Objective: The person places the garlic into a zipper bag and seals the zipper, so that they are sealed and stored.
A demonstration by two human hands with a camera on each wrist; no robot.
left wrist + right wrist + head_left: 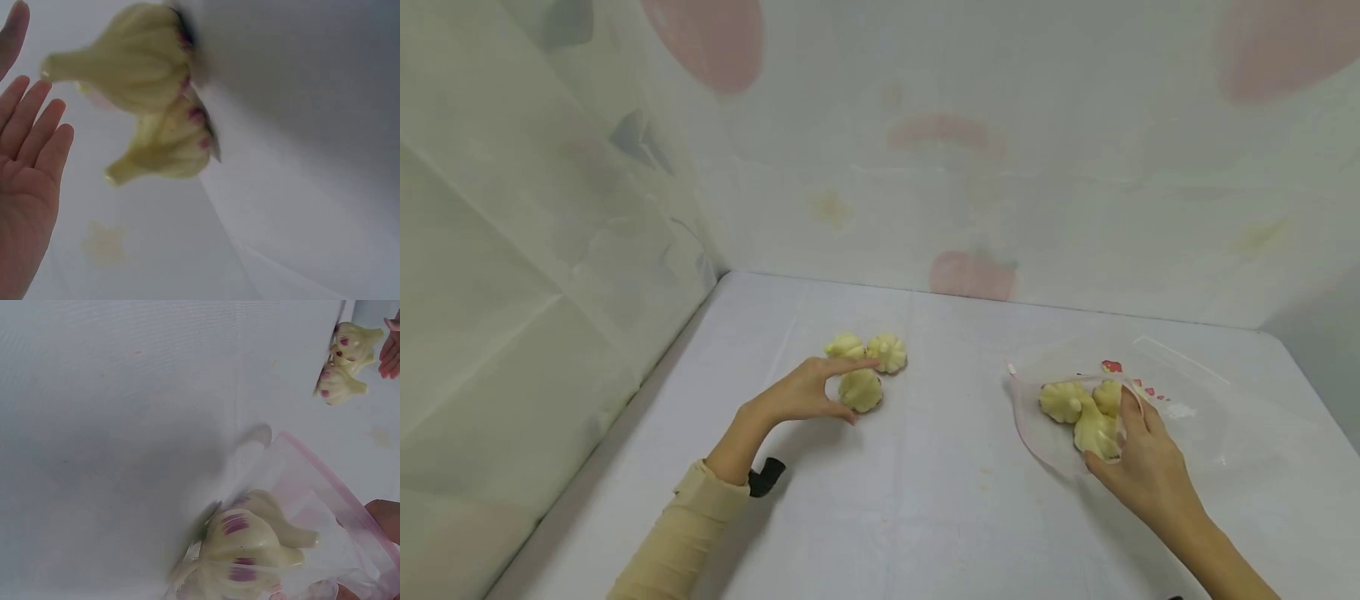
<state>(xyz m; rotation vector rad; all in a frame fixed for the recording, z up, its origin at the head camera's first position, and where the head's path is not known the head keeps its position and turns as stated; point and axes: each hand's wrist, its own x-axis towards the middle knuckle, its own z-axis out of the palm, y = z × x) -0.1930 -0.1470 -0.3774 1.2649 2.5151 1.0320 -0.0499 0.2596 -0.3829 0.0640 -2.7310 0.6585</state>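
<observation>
Three pale garlic bulbs stand in a cluster left of the table's middle in the head view. My left hand (805,390) reaches over with thumb and fingers spread either side of the front bulb (861,391); the left wrist view shows its fingers straight and apart from the bulbs (137,59). On the right, my right hand (1150,471) holds the mouth of a clear plastic bag (1217,425) with a pink rim. Inside the bag sit three garlic bulbs (1096,433) with purple marks (240,540). The bag partly hides the right fingertips.
White cloth covers the table (925,500). A patterned curtain (1060,208) hangs behind it and another (535,292) along its left side. A black piece (767,477) shows beside the left wrist.
</observation>
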